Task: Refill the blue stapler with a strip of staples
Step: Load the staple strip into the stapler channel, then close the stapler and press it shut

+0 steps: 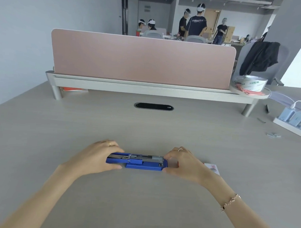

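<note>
The desk (141, 201) carries the blue stapler (139, 163) lying sideways near its front edge, lengthwise left to right, its metal staple channel showing along the top. The left hand (97, 156) clasps the stapler's left end, the right hand (182, 161) its right end. A small staple box (213, 168) sits just beyond the right hand. Judging by the exposed channel, the opening or loading step is in hand; whether staples are inside cannot be told. Next, probably, the right hand must let go and fetch a strip.

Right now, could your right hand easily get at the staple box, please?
Probably yes: the staple box lies on the desk just behind the right hand, nothing between them, though that hand is holding the stapler.
</note>
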